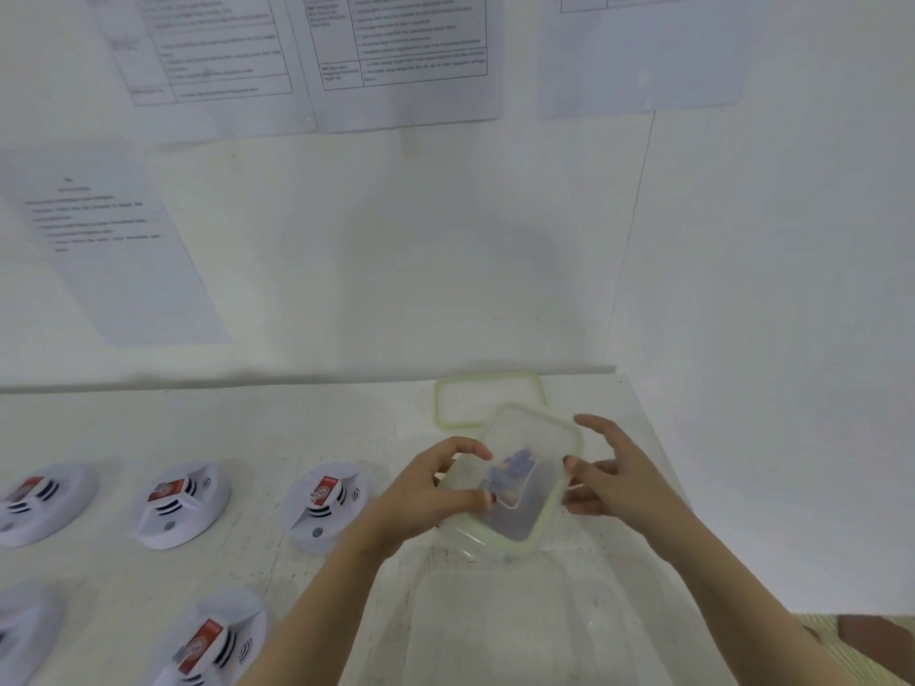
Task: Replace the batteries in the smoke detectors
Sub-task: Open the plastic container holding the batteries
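White walls hung with printed sheets (396, 56) enclose a pale counter (307, 428) set into a corner. 5 smoke detectors are in view on its left half, lying with their backs up: 3 in the far row, the nearest to the hands being the third detector (327, 505), and 2 in the near row, one cut off by the frame edge. Each visible back carries a red-labelled block, probably a battery, so the units appear laid out for working through in turn.

Right of the detectors, a small clear container (515, 487) with a green-edged lid is held tilted above the counter. Its dark bluish contents are blurred; judged from the task, they may be batteries, but this cannot be confirmed. The left hand (435, 492) grips the container's left side, thumb on the lid and fingers curled over the far edge. The right hand (609, 477) is half open, its fingertips touching the right rim, likely to steady the box or work the lid free.

A separate green-rimmed lid (490, 401) lies flat against the back wall, just behind the held container. A larger clear tub (520, 631) sits directly below the hands.
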The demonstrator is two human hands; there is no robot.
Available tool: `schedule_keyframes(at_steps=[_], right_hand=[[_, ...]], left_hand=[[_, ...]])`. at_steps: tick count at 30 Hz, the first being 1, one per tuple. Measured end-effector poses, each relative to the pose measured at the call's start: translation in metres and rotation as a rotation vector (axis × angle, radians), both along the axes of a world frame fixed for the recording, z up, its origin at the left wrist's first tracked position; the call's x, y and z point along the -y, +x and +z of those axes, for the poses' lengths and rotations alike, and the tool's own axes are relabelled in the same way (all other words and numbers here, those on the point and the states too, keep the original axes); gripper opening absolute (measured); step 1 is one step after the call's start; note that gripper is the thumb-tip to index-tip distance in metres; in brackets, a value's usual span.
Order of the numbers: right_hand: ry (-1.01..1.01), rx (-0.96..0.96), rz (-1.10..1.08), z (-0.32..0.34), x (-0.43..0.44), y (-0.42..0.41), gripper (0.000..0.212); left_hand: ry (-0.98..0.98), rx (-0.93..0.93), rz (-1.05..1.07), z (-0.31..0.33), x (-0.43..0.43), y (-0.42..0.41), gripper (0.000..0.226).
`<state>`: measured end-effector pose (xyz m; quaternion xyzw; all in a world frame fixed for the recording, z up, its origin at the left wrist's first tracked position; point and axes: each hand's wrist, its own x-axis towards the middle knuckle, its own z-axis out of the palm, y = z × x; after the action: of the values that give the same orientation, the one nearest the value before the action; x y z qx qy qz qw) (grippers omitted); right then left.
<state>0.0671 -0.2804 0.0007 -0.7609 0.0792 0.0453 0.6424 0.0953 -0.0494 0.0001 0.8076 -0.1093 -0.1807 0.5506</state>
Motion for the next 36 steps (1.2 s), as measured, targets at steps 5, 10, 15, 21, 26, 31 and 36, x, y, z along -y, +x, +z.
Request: schedule_keyframes(at_steps=[5,10,15,21,26,31,36], right_hand=[[0.122,0.046,0.090,-0.010,0.001,0.004,0.037],[0.282,-0.042,0.186,-0.012,0.006,0.017,0.025],[0.384,-0.140,0.225,-0.012,0.006,0.026,0.023],[0.285,-0.046,0.196,-0.012,0.001,0.029,0.020],[0.084,0.012,0.200,-0.009,-0.004,0.018,0.015],[-0.114,-0.038,0.278,-0.004,0.001,-0.003,0.069],[-0.158,0.037,0.321,0.008,0.014,0.005,0.059]], left_hand=[[-0.043,-0.102,-0.010,-0.003,0.001,-0.001,0.010],[-0.297,-0.220,0.036,-0.008,-0.001,0.005,0.025],[-0.516,-0.394,0.040,-0.017,0.003,0.010,0.022],[-0.467,-0.279,0.109,-0.017,0.003,0.013,0.023],[-0.455,-0.219,0.188,-0.017,0.005,0.006,0.030],[-0.335,-0.063,0.272,-0.020,0.011,-0.005,0.027],[-0.192,0.023,0.255,-0.010,0.004,0.002,0.032]])
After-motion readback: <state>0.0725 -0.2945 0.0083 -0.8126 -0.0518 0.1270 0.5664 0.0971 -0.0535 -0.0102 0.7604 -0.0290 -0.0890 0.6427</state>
